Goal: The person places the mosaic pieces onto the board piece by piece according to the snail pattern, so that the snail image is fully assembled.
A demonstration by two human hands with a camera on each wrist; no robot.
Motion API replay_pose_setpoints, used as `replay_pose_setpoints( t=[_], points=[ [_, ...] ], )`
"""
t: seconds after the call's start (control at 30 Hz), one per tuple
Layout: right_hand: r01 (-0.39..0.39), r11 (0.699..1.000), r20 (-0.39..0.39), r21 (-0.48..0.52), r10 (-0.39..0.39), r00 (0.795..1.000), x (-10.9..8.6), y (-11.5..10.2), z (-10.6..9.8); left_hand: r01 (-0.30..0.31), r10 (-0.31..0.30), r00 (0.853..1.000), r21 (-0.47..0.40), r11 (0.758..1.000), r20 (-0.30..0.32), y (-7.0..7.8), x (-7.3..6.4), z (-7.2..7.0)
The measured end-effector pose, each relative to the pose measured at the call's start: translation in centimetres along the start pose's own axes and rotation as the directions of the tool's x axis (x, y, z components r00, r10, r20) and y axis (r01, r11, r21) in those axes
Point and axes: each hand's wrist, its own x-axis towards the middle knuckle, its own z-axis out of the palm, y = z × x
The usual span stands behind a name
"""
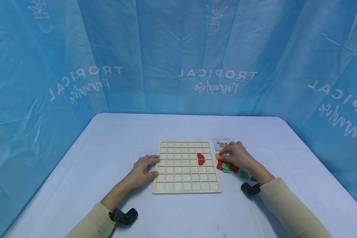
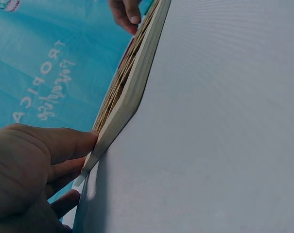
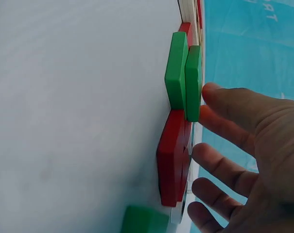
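Observation:
A pale wooden grid board (image 1: pixel 178 170) lies on the table, with two red half-round pieces (image 1: pixel 200 159) in its right-hand squares. My left hand (image 1: pixel 143 170) rests against the board's left edge, thumb and fingers spread; the left wrist view shows its fingertips at the rim (image 2: pixel 120 114). To the right of the board, thumb and index finger of my right hand (image 1: pixel 236 155) pinch an orange tile (image 1: pixel 218 156). Just below those fingers lie red pieces (image 3: pixel 171 158) and green tiles (image 3: pixel 176 70) in a loose pile. The orange tile is hidden in the right wrist view.
A small printed pattern card (image 1: pixel 220 144) lies beyond the pile, partly behind the right hand. A separate green tile (image 1: pixel 244 174) and a red piece (image 1: pixel 253 178) lie nearer the right wrist. Blue printed curtains (image 1: pixel 178 49) enclose the white table (image 1: pixel 122 135).

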Motion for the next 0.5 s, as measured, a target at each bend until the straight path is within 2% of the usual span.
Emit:
replay_pose_setpoints(
  t=[0.23, 0.5],
  points=[
    [-0.021, 1.000, -0.008, 0.021, 0.022, 1.000, 0.51, -0.19, 0.21, -0.010, 0.010, 1.000, 0.004, 1.000, 0.006, 0.02, -0.10, 0.00],
    [-0.039, 0.999, -0.008, 0.002, 0.039, 0.999, 1.08, -0.21, 0.32, -0.013, 0.013, 1.000, -0.003, 1.000, 0.007, 0.04, -0.03, -0.05]
  ],
)
